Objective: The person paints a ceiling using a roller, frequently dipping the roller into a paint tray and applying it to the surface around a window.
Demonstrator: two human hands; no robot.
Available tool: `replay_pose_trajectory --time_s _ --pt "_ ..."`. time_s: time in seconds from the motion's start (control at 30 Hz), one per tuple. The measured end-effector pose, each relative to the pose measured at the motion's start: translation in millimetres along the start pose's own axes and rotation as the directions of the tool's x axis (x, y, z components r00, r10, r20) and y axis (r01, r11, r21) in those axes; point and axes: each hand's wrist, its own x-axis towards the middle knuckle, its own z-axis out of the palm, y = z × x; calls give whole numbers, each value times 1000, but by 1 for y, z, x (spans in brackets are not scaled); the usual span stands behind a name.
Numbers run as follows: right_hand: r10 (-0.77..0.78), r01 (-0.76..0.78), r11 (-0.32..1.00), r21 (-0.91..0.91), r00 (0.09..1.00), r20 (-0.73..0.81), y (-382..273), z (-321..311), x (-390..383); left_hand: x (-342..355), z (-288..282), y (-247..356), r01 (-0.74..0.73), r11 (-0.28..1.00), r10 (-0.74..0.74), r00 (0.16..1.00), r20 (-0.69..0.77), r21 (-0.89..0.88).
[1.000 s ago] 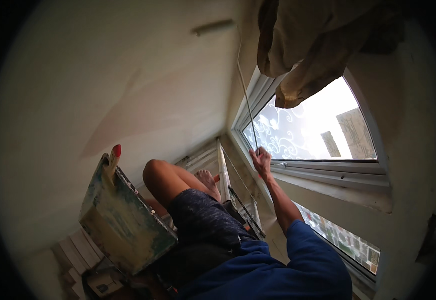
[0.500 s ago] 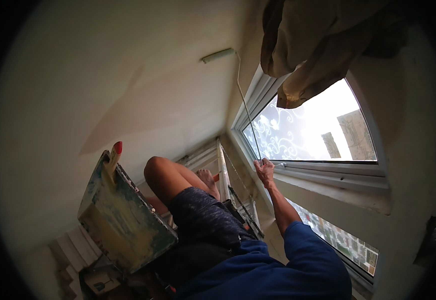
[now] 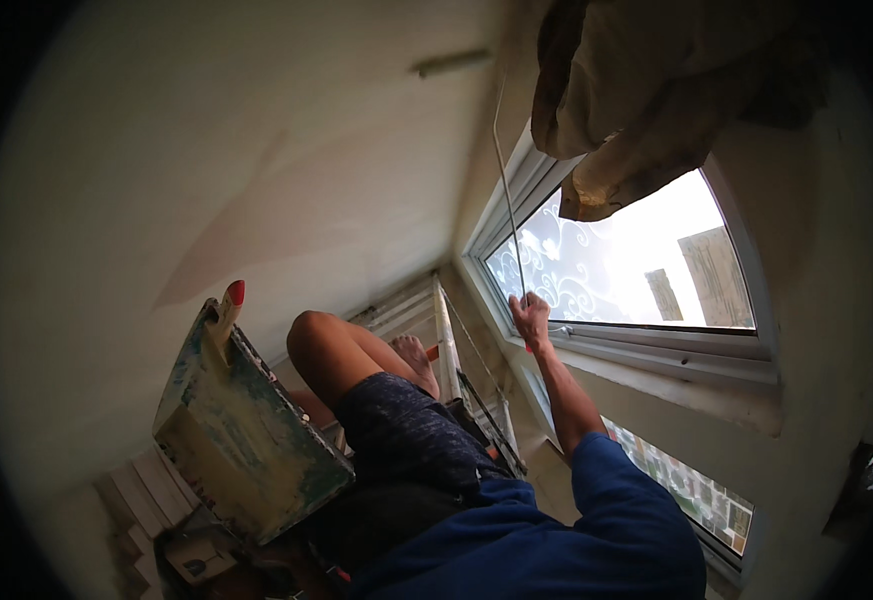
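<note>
My right hand (image 3: 529, 320) is raised in front of the window, its fingers wrapped around the lower end of a long-framed paint roller (image 3: 451, 63). The thin metal rod rises from my fist past the window frame, and the slim roller head lies up against the pale wall. On my left a paint-smeared tray (image 3: 246, 450) stands tilted beside my bent knee. A brush (image 3: 226, 310) with a red-tipped handle leans on its upper edge. My left hand cannot be made out; small light shapes on the tray's rim are unclear.
A ladder (image 3: 445, 335) stands beyond my bare foot. The bright window (image 3: 636, 255) is at the right, with a brown cloth (image 3: 636, 100) hanging over its upper part. Stairs (image 3: 151, 490) and an opened carton (image 3: 201, 560) are at lower left.
My right hand has moved up slightly, and the roller head has gone farther up the wall. The tray and brush are almost where they were.
</note>
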Motion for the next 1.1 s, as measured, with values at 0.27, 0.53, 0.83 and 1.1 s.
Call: replay_pose_trajectory --time_s 0.27,0.53,0.83,1.1 --pt "183 -169 976 -138 979 95 35 -5 -83 -2 -5 1 -18 1000 18 1000 10 -12" --pt "112 -114 993 18 989 96 -9 -19 -92 -1 -4 1 -26 999 26 999 21 -19" --pt "66 -68 995 68 997 42 -36 20 -65 -3 -5 2 -28 999 29 999 16 -41" --pt "44 -47 998 38 996 75 -22 22 -80 -5 -8 1 -26 998 27 1000 12 -53"
